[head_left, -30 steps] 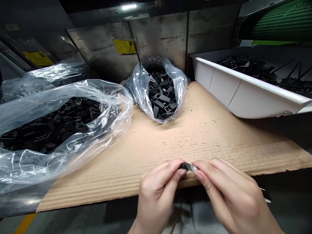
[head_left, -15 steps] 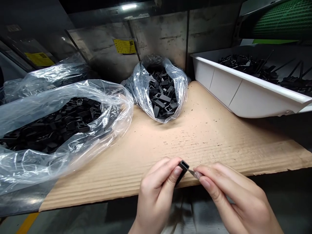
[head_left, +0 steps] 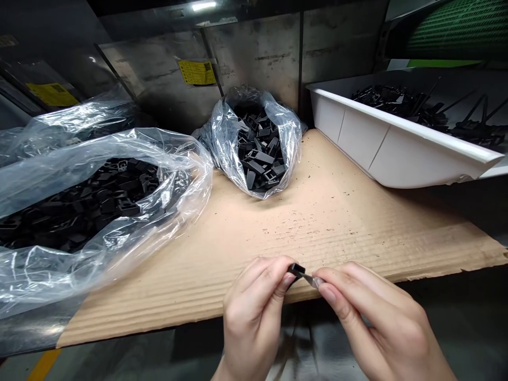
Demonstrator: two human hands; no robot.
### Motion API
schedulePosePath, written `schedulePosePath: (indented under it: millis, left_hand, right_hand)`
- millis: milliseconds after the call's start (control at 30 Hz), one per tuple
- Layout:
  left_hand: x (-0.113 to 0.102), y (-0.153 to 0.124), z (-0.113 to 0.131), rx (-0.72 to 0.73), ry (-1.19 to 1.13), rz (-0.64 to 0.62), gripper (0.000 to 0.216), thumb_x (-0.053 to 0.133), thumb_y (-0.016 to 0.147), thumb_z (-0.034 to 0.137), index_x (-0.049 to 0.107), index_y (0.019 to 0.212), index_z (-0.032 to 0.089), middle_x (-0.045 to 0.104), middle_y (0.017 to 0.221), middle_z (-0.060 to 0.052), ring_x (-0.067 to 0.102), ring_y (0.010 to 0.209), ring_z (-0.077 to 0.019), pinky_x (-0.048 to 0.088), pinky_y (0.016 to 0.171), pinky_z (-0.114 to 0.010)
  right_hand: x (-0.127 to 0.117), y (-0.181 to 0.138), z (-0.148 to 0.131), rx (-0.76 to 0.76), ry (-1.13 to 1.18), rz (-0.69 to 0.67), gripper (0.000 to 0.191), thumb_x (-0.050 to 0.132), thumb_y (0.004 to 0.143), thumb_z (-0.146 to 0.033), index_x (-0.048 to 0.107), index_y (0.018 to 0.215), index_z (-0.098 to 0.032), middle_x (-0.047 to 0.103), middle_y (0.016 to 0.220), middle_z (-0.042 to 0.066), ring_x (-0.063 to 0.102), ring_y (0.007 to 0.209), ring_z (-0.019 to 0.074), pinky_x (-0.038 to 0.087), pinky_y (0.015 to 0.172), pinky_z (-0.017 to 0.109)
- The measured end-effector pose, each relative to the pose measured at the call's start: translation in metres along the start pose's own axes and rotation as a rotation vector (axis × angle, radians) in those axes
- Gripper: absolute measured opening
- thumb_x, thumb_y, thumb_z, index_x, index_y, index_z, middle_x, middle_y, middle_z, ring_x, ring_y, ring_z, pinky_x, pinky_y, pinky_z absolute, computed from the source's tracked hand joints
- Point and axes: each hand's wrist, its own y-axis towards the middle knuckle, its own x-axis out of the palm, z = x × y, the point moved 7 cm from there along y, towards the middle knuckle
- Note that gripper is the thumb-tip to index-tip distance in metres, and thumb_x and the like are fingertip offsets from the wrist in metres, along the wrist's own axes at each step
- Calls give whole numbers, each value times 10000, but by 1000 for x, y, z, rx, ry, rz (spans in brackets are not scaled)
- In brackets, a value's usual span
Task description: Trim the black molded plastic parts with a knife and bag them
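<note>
Pinched between the thumb and fingers of my left hand [head_left: 256, 307] is a small black plastic part [head_left: 295, 269], a hollow rectangular piece with its open end facing up. My right hand [head_left: 369, 312] grips a small knife [head_left: 311, 279] whose handle end looks wrapped in something clear. Its thin pointed blade meets the rim of the black part. Both hands are close together above the front edge of the cardboard sheet [head_left: 254, 238]. My fingers hide the lower half of the part and most of the knife's handle.
Left on the table lies a large clear plastic bag [head_left: 174, 211] of black parts. A smaller clear bag [head_left: 291, 153] of similar parts stands at the back middle. At right is a white bin [head_left: 357, 132] with black pieces. Small black shavings dot the cardboard.
My left hand has tilted the black part, so less of its side shows. The knife has moved slightly left, its blade now at the part's open end. The camera view has shifted a little.
</note>
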Motion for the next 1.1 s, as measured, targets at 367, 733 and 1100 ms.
schedulePosePath:
  millis: [367,733,1100]
  left_hand:
    - [11,0,-17,-550,-532,-155,206,491,919,282,675,868,204,580,673,-7,516,587,-140,408,577,-239]
    - [13,-1,-19,-566,-698,-166,348,459,924,383,542,658,176,419,615,9,360,588,-138,299,556,-252]
    - [14,-3,-19,-554,-686,-174,347,469,923,383,542,652,178,412,614,15,363,588,-135,296,562,-253]
  right_hand:
    - [-7,5,11,161,153,-185,205,501,886,-121,603,1018,-240,595,812,-9,628,721,103,510,603,160]
    - [7,22,-9,144,329,-146,200,447,890,-90,541,772,-221,508,605,-76,522,526,41,420,538,105]
    - [11,25,-10,150,369,-162,206,459,883,-91,529,735,-216,504,597,-76,515,529,43,413,536,102]
